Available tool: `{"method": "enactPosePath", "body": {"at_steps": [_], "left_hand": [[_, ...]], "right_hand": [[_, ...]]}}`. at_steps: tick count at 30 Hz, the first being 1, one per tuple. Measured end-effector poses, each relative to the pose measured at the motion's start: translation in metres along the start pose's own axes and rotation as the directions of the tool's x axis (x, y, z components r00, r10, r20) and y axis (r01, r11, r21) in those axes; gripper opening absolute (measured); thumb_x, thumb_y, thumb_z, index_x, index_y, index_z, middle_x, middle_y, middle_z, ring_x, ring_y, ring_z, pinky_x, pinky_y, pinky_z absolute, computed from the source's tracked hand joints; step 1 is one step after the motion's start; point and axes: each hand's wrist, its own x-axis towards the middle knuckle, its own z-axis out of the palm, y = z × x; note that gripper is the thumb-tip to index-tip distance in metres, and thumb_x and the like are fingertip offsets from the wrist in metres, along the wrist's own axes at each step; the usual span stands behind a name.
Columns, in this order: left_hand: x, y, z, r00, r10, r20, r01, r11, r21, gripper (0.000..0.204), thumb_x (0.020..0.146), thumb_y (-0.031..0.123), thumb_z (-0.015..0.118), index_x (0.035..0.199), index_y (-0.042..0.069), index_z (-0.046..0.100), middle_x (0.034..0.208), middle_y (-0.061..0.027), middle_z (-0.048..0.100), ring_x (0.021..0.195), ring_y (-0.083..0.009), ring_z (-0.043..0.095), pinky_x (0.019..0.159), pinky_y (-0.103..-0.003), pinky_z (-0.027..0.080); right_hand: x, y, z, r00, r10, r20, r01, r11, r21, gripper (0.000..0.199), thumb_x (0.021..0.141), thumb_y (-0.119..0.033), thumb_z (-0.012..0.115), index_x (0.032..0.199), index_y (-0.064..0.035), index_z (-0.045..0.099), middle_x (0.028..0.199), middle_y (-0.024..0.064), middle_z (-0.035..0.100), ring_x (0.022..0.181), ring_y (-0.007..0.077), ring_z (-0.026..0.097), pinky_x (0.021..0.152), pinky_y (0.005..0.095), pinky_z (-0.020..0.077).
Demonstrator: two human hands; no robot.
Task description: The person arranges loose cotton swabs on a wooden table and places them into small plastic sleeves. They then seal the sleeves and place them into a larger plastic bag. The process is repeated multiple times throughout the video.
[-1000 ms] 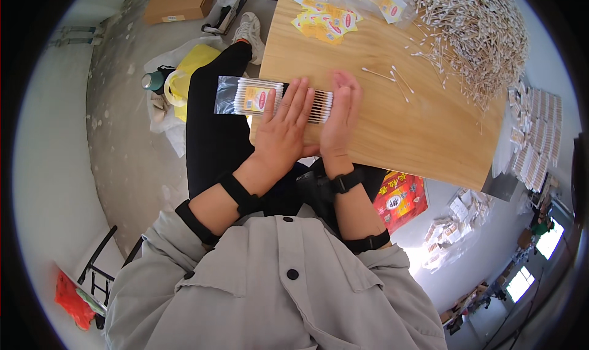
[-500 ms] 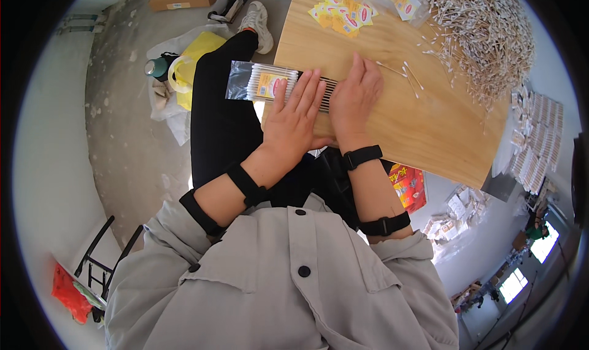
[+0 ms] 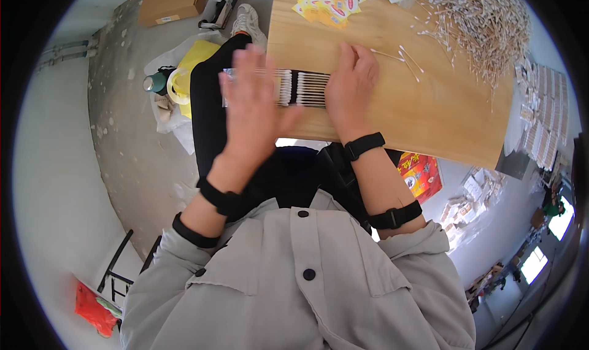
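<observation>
A clear bag (image 3: 226,80) with a row of cotton swabs (image 3: 284,87) in it lies across the table's left edge. My left hand (image 3: 250,95), blurred, is over the bag with its fingers stretched out and hides most of it. Beside the bag, more cotton swabs (image 3: 313,89) lie in a row on a flat black holder (image 3: 293,87). At the right end of this row rests my right hand (image 3: 351,92), its fingers curled. It covers that end of the holder, and its fingertips are hidden. Several loose swabs (image 3: 410,65) lie right of it.
The wooden table (image 3: 423,120) carries a large heap of cotton swabs (image 3: 485,28) at the far right. Yellow-and-white cards (image 3: 328,7) lie at its far edge. On the floor at left are a yellow bag (image 3: 197,61), a green bottle (image 3: 154,82) and a cardboard box (image 3: 172,0).
My left hand has moved left from the middle of the swab rows to over the bag, baring part of the black holder. My right hand stays at the right end. The view has shifted slightly.
</observation>
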Motion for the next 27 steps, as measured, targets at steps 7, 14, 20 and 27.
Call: {"method": "enactPosePath", "body": {"at_steps": [7, 14, 20, 27], "left_hand": [[0.009, -0.073, 0.026, 0.736, -0.63, 0.246, 0.483, 0.236, -0.843, 0.046, 0.095, 0.03, 0.066, 0.119, -0.008, 0.055, 0.101, -0.0077, 0.066, 0.091, -0.0115, 0.061, 0.082, -0.024, 0.047], [0.003, -0.069, 0.052, 0.624, -0.637, 0.453, 0.457, -0.172, -0.873, 0.034, 0.096, 0.032, 0.066, 0.098, -0.001, 0.066, 0.089, -0.0027, 0.066, 0.079, -0.0075, 0.059, 0.074, -0.024, 0.047], [0.003, -0.069, 0.057, 0.661, -0.634, 0.401, 0.411, -0.142, -0.901, 0.028, 0.096, 0.027, 0.066, 0.095, -0.001, 0.067, 0.083, 0.0011, 0.065, 0.072, -0.0048, 0.056, 0.067, -0.022, 0.046], [-0.001, -0.073, 0.065, 0.682, -0.62, 0.387, 0.398, -0.13, -0.908, 0.027, 0.096, 0.027, 0.067, 0.094, -0.001, 0.068, 0.083, 0.0016, 0.065, 0.072, -0.0034, 0.055, 0.065, -0.02, 0.045]], "right_hand": [[0.002, 0.001, -0.001, 1.0, -0.014, 0.011, 0.014, 0.999, 0.03, 0.036, 0.083, -0.002, 0.054, 0.119, -0.0007, 0.056, 0.117, 0.0154, 0.048, 0.118, 0.0352, 0.045, 0.107, 0.0491, 0.0327], [-0.001, -0.002, 0.003, 1.0, 0.015, 0.005, -0.015, 1.0, 0.017, 0.034, 0.085, -0.002, 0.054, 0.119, -0.0028, 0.056, 0.117, 0.0154, 0.047, 0.118, 0.0355, 0.044, 0.108, 0.0501, 0.0321], [0.002, -0.004, 0.004, 1.0, -0.007, -0.015, 0.007, 1.0, 0.007, 0.033, 0.086, -0.002, 0.054, 0.119, -0.0034, 0.056, 0.115, 0.0151, 0.047, 0.117, 0.0355, 0.045, 0.106, 0.0493, 0.034], [0.003, -0.009, 0.005, 0.999, -0.047, 0.002, 0.047, 0.999, -0.023, 0.032, 0.086, -0.001, 0.055, 0.119, -0.0023, 0.056, 0.115, 0.0154, 0.047, 0.116, 0.0359, 0.045, 0.102, 0.0467, 0.0364]]}}
